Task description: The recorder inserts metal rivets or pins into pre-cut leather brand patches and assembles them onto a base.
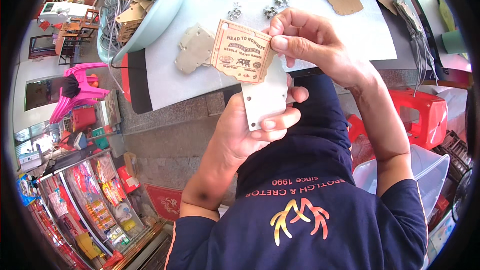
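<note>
My left hand (235,125) is closed around a pale card (265,102) with small holes along its edges, held over my lap at the table's near edge. Between the thumb and fingers of my right hand (315,45) is a tan printed card (240,55) with a wavy lower edge and a hole at a corner. It overlaps the top of the pale card; whether the two are joined cannot be seen. Beyond them, a stack of greyish shaped cards (192,52) lies on the white sheet (170,87). Small shiny metal pieces (281,1) sit in clusters farther back.
A pale green basin (165,25) at the far left holds cards and grey cords. Kraft-brown cards (345,1) are piled far right, near hanging grey cords (420,45). A red stool (430,115) and a clear plastic bin (430,170) stand at my right.
</note>
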`<state>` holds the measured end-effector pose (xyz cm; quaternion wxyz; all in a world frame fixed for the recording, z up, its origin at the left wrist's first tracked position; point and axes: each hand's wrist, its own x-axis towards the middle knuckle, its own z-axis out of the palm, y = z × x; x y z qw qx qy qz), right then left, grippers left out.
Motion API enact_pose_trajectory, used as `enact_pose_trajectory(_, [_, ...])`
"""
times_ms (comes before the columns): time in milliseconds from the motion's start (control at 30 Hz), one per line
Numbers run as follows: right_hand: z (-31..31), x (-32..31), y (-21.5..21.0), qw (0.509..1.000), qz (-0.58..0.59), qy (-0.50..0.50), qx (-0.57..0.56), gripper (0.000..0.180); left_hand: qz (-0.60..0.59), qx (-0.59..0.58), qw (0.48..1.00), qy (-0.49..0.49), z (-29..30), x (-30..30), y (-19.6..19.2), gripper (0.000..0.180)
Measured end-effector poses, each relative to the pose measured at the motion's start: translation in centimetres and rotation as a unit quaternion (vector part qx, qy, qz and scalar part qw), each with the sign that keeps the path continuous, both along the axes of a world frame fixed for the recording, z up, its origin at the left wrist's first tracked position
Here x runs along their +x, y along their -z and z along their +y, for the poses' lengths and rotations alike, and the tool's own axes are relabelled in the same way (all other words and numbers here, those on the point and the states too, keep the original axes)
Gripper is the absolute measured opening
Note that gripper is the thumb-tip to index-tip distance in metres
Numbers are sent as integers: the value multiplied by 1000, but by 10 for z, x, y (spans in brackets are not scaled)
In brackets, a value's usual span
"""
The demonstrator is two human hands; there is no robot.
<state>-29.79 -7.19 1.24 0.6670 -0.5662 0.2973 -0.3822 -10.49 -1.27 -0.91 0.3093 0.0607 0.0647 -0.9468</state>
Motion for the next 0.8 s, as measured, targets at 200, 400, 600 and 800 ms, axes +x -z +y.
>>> enact_pose_trajectory(200, [6,2,3,998,-6,52,43,21,-66,-42,997,12,-1,5,-8,46])
enact_pose_trajectory(400, [28,10,16,953,-175,196,152,19,-351,-312,831,-296,9,-2,-11,47])
enact_pose_trajectory(600, [48,22,12,940,-173,193,220,18,-418,-287,750,-425,5,-29,-24,42])
enact_pose_trajectory(800, [34,-22,1,962,-82,248,82,13,-398,-255,803,-363,1,-3,-28,46])
